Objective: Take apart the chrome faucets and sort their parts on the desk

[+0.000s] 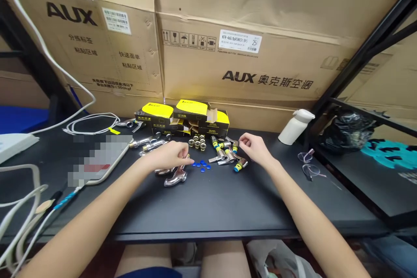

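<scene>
Behind everything, large AUX cardboard cartons (208, 43) stacked as a wall. In front, a black bench (208, 200) carrying the parts. At right, a black metal shelf frame (365, 56) with a black plastic bag (347, 130) and a teal foam piece (391, 152) on its lower shelf. At far left, white cables (91, 124) coiled on the bench, beside a blurred flat device (97, 158). Against the cartons, a cluster of black-and-yellow small boxes (182, 115), some open. Right of them, a white bottle (295, 127) lying tilted. Near the bench's right edge, a pair of glasses (308, 166).

Left hand (171, 156) lowered over the chrome faucet bodies (174, 177), fingertips pinched narrow, touching one of them at its top; cannot tell whether anything small sits in the grip. More chrome faucet parts (148, 143) lying just behind that hand. Right hand (256, 147) reaching into the pile of chrome valves with yellow-banded ends (228, 152), grip narrow, thumb and forefinger closed on one valve handle at the pile's rear. Between the two hands, a group of brass nuts (197, 142) standing near the boxes, and nearer the bench's front a scatter of small blue caps (202, 166), just beside the left fingertips.
</scene>
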`<state>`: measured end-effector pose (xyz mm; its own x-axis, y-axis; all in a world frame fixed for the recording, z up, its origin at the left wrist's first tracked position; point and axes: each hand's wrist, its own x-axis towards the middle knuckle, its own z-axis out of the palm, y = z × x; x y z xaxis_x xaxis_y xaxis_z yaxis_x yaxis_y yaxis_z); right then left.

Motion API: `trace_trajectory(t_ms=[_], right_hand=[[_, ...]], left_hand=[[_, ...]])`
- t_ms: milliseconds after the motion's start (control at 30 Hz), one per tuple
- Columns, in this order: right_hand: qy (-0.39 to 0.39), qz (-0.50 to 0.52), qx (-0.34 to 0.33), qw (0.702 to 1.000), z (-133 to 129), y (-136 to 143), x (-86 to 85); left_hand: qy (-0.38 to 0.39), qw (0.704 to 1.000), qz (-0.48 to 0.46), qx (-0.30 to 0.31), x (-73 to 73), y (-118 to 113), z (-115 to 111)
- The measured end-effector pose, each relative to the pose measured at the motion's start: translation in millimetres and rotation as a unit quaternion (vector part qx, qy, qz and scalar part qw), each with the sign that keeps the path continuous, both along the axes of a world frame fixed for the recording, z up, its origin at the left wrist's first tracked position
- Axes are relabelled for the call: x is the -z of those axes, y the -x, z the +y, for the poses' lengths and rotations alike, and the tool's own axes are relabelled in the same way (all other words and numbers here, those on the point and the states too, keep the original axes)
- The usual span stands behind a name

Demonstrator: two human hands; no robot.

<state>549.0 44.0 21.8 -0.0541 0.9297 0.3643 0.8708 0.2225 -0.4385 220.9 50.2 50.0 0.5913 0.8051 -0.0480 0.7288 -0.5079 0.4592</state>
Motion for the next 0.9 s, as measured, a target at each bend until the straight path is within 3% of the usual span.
trace_trajectory(t_ms=[133, 300, 600, 767, 900], right_hand=[[-0.044, 0.035, -0.058, 0.997, -6, 13, 0.0], [-0.014, 0.043, -0.082, 0.996, -11, 19, 2.1], [-0.074, -0.076, -0.168, 0.980, -20, 37, 1.1], [-0.074, -0.072, -0.109, 0.989, -22, 34, -4.3], [0.033, -0.033, -0.050, 0.998, -19, 13, -10.9]], left_hand=[[-0.038, 0.999, -0.009, -0.007, 1.7, 1, 2], [-0.040, 0.999, -0.011, -0.017, 3.9, 3, 5], [-0.056, 0.998, -0.030, -0.030, 0.8, 1, 2], [-0.101, 0.993, -0.034, -0.042, 3.8, -3, 2], [-0.116, 0.992, -0.030, -0.034, 2.8, -9, -3]])
